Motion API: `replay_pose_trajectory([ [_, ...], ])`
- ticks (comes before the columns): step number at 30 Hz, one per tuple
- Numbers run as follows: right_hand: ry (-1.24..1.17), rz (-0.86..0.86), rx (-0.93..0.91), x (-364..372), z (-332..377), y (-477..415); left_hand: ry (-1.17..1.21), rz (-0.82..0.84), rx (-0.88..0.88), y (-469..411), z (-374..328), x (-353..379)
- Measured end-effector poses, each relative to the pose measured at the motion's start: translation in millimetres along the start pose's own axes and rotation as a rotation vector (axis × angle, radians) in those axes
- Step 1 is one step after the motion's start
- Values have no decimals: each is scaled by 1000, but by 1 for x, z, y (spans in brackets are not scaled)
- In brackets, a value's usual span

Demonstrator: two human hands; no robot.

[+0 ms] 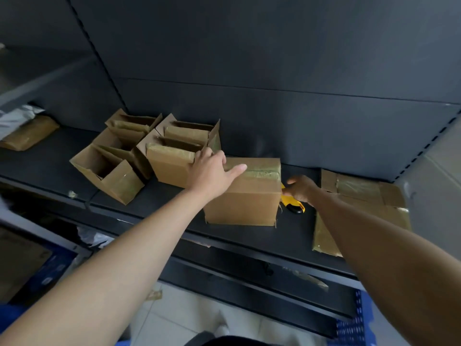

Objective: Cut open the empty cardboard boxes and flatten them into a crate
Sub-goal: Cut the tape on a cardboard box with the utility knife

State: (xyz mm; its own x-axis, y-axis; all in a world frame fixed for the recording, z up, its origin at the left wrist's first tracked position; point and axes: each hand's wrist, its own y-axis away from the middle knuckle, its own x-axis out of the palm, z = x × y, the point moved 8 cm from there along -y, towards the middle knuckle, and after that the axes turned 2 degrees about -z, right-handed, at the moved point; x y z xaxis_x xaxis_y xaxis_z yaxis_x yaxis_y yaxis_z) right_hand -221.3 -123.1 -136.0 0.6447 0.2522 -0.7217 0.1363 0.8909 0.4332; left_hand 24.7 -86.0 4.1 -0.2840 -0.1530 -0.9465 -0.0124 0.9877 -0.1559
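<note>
A closed cardboard box [247, 201] with tape along its top stands on the dark shelf [287, 236]. My left hand [212, 171] rests flat on the box's top left corner, fingers spread. My right hand [300, 189] is at the box's right side, gripping a yellow and black utility knife [294, 205] held against the box's right edge. Several opened boxes [119, 161] stand to the left. A flattened cardboard box [359, 203] lies on the shelf at the right, partly under my right forearm.
A taped parcel [27, 132] lies at the shelf's far left. A blue crate [354, 320] shows at the lower right, and another blue crate [50, 268] holding cardboard sits at the lower left. Tape scraps lie on the lower ledge and tiled floor.
</note>
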Motion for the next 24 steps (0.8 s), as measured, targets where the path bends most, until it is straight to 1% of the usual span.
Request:
replay_pose_trajectory([
  [3,107,24,-69,14,-1,-8,-36,110,11,0,-2,11],
  [5,134,16,-96,18,-3,-12,47,145,11,0,-5,14],
  [9,190,41,-81,15,-6,-11,220,133,-1,-1,-8,15],
  [12,84,-34,-52,-12,0,-6,209,134,-57,0,-1,17],
  [14,-2,-60,-87,-36,12,-1,218,156,-128,2,6,19],
  [17,-135,-9,-204,-71,40,23,343,227,-189,0,10,23],
  [20,-146,122,-329,-93,74,53,422,295,-238,-5,18,20],
  [22,-110,248,-382,-95,95,67,458,314,-250,-6,23,17],
  [24,21,313,-415,-92,111,79,497,309,-242,-6,24,15],
])
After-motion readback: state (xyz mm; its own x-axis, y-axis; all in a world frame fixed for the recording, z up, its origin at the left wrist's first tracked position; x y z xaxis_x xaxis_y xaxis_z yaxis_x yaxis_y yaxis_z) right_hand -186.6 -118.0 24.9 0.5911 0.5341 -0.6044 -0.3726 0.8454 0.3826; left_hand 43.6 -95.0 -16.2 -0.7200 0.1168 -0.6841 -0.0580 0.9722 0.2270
